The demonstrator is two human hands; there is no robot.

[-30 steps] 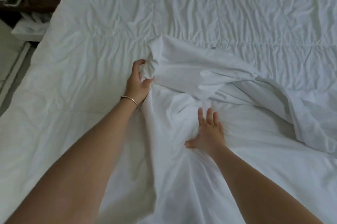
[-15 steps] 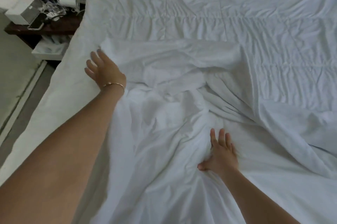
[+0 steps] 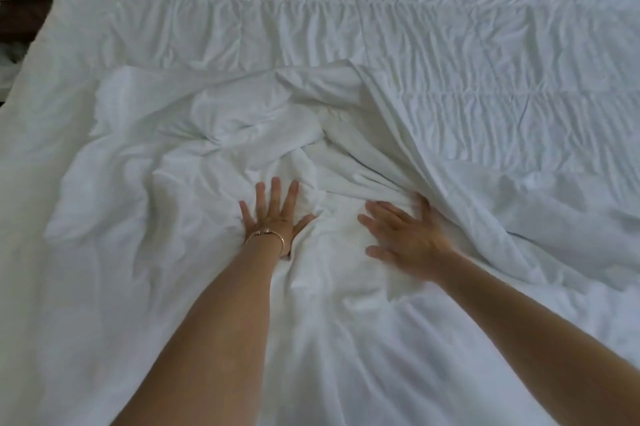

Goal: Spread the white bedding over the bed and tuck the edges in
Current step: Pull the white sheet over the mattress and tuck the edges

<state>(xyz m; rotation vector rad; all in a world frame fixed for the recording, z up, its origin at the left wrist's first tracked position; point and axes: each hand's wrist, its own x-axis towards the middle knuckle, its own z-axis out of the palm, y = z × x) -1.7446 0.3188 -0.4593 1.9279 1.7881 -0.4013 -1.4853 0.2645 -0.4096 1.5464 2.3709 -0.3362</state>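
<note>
We judge the job barely half done: our left hand (image 3: 275, 214) and right hand (image 3: 403, 235) lie flat, fingers splayed, gripping nothing, on the white bedding (image 3: 214, 134) bunched mid-bed (image 3: 485, 16) (far half uncovered, no edge tucked).

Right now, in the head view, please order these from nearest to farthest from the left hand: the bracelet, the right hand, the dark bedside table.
1. The bracelet: on the wrist of the left hand itself.
2. The right hand: beside it to the right, flat on the white sheet.
3. The dark bedside table: far away at the upper left corner, beyond the bed's edge.
</note>
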